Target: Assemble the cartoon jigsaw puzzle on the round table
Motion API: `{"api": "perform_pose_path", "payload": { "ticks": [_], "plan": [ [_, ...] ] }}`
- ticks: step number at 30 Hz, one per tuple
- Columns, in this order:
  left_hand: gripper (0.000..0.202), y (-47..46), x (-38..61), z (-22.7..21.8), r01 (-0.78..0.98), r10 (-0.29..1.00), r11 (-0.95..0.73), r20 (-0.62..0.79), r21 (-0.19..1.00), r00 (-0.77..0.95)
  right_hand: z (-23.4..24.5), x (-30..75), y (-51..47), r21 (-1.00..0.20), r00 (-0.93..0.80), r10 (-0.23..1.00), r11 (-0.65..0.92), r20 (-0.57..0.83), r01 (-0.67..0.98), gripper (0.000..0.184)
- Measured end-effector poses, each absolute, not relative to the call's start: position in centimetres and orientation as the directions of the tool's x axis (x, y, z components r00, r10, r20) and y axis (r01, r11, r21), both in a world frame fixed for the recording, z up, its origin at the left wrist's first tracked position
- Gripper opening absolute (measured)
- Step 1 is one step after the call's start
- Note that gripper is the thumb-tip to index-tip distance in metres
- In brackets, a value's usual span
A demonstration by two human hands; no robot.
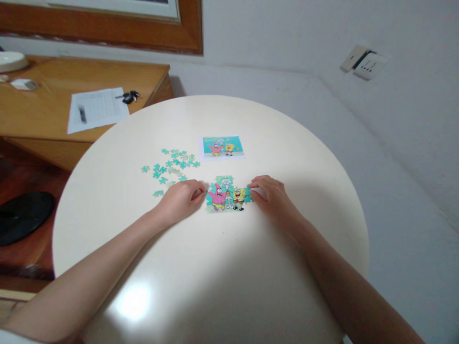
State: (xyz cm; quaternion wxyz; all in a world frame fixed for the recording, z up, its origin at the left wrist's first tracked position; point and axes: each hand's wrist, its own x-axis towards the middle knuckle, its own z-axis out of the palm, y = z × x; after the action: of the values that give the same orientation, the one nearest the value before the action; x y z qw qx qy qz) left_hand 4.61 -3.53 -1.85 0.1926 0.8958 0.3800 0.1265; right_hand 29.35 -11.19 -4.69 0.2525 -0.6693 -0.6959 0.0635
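in the head view, the bright, flat cartoon jigsaw [226, 197] lies on the round white counter [215, 267]: three figures joined, outline ragged, so i'd judge it partway. small green loose pieces [175, 163] lie unjoined to its upper left. the left hand [180, 198] pinches narrow at its left edge, the right hand [271, 195] curls at its right; whether either grips a piece, i can't tell.

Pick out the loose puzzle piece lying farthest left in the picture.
The green-and-pale piece sitting alone at the scatter's left edge, with bare table around it; all the other loose pieces lie farther right.
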Motion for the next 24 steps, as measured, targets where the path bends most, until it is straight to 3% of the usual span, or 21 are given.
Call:
{"api": "perform_pose_path", "payload": {
  "ticks": [9, 24],
  "plan": [
    [0.019, -3.38, 4.56, -1.76, 0.635, 0.733, -0.609, 0.034, 0.475, 0.679, -4.75, 29.38, -11.15, -0.428, 0.021, 0.962, 0.102, 0.273, 0.898, 0.016],
    [0.021, -3.38, 4.29, -2.00, 0.598, 0.741, -0.609, 0.104, 0.522, 0.664, -5.15, 29.39, -11.29, -0.435, 0.034, 0.955, 0.102, 0.294, 0.895, 0.018]
  ]
}}
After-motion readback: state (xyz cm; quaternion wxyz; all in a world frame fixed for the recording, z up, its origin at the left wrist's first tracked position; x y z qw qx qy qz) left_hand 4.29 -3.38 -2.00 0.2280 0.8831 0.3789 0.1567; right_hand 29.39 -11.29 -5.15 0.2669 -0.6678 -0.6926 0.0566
